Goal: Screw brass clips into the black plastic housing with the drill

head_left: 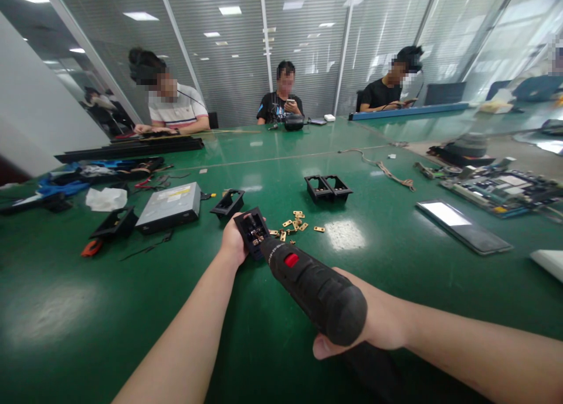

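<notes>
My left hand point(234, 243) is closed around a small black plastic socket housing point(252, 231), tilted up off the green table. Brass-coloured metal parts show inside it. My right hand point(369, 316) grips a black cordless drill point(314, 287) with a red switch on top; its nose points into the housing, and the tip is hidden there. Just beyond lie several small brass plates point(299, 221) in a loose pile. Two similar black housings point(329, 188) stand side by side behind them, and another black housing point(227, 202) sits left of my left hand.
A disc drive point(170, 206) and one more black housing point(115, 223) are to the left. At right lie a phone point(464, 225) and a circuit board point(505, 184). Several people sit across the green table point(132, 310). Long black strips point(132, 147) lie at the back left.
</notes>
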`<action>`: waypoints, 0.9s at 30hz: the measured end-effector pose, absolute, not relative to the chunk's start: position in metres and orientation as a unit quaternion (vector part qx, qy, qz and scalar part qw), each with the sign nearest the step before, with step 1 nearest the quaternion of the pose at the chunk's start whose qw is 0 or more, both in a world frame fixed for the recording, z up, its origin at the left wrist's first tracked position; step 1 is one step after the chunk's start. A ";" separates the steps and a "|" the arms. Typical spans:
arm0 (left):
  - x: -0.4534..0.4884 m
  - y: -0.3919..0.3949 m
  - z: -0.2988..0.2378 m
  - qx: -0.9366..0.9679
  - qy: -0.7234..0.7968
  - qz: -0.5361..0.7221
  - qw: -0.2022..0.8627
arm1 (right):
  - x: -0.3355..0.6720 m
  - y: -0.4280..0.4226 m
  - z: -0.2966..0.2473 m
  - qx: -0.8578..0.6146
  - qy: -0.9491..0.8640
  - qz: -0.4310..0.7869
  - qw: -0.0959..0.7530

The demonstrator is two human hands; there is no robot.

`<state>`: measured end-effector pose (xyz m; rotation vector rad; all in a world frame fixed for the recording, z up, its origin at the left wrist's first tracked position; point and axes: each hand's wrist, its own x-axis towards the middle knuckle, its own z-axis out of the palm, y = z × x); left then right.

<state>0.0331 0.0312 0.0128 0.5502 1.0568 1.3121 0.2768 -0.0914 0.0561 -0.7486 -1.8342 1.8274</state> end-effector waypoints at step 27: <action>0.033 0.032 0.012 0.244 0.455 0.579 0.631 | 0.275 -0.091 0.061 -0.267 -0.639 0.685 0.226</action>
